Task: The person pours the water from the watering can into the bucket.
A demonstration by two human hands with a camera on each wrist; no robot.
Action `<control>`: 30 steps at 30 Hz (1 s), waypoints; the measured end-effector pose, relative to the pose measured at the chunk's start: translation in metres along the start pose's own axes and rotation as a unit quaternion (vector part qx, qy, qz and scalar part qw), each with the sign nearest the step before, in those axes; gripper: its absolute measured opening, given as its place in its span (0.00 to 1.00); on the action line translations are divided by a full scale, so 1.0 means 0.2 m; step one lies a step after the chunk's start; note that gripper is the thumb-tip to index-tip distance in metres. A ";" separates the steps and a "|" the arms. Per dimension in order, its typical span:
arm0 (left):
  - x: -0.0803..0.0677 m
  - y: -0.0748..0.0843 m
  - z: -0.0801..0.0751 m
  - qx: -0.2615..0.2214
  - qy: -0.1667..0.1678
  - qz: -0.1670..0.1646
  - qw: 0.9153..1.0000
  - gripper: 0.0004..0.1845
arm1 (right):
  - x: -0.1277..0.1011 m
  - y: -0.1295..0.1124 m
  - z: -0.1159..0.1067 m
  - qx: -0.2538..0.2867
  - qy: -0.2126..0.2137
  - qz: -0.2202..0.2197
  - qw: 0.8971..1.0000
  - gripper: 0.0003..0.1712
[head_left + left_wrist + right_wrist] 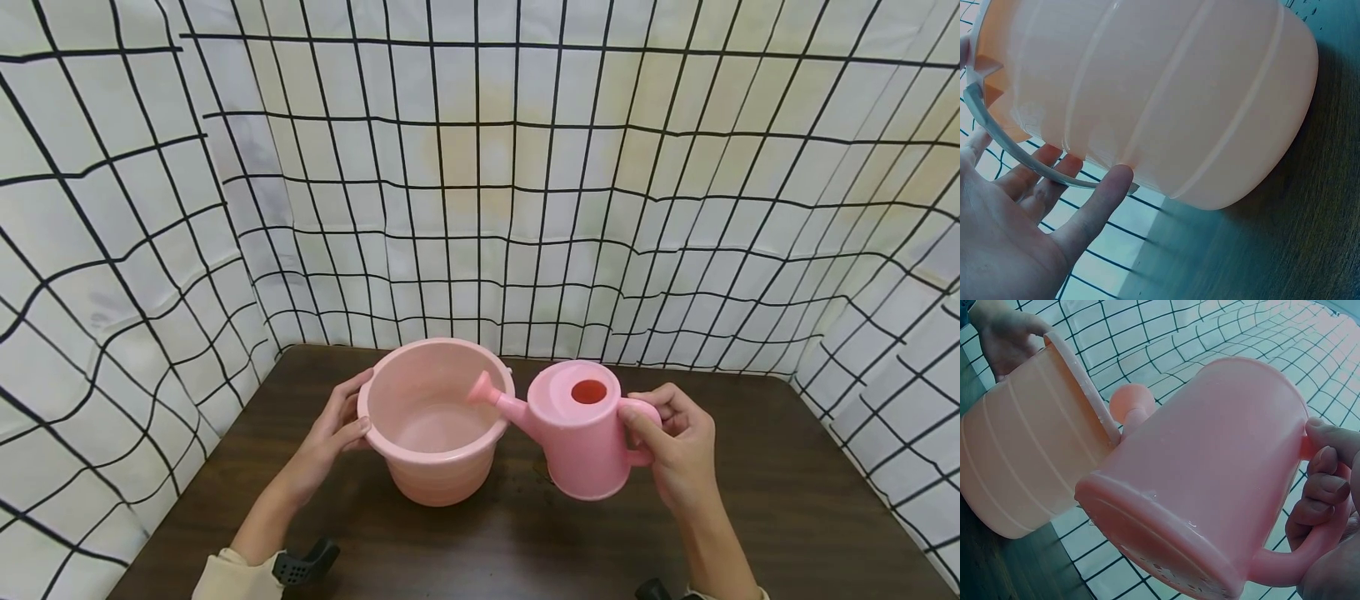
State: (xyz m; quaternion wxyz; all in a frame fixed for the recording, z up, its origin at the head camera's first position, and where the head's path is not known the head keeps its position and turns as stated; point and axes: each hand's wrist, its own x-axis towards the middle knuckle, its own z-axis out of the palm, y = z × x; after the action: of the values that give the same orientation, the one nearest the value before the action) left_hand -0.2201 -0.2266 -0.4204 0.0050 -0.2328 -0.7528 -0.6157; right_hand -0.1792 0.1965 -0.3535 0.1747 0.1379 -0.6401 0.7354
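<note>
Dark wooden table (787,500), back-centre: the right hand (678,446) curls round the handle of a light, stiff pink plastic watering can (581,433), spout over the pink bucket (435,421), whose rim the left hand (333,429) steadies with fairly straight fingers; probably slippery.

bucket (438,421) left of watering can (581,433), on table (787,500)

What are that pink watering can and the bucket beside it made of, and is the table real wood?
The watering can looks like moulded plastic: smooth, slightly glossy, one even pink, with a seam-like rim at its base. The bucket seems thinner plastic, matte, with moulded ridges and light glowing through its wall. The table shows dark wood grain, but solid wood or laminate cannot be told.
</note>
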 end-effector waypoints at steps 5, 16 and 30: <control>0.00 0.00 0.00 -0.001 0.001 -0.004 1.000 0.31 | 0.00 0.00 0.00 0.003 0.000 0.001 1.000 0.14; 0.00 -0.01 0.00 0.001 0.010 -0.018 1.000 0.32 | 0.00 0.01 0.00 0.004 -0.002 -0.002 1.000 0.15; 0.00 -0.01 0.00 -0.002 0.006 -0.021 1.000 0.32 | -0.01 0.00 0.01 0.029 -0.008 0.000 1.000 0.13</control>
State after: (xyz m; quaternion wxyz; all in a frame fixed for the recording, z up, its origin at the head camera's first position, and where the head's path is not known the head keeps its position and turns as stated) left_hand -0.2206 -0.2273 -0.4218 -0.0043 -0.2133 -0.7561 -0.6187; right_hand -0.1779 0.1951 -0.3539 0.1652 0.1492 -0.6199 0.7525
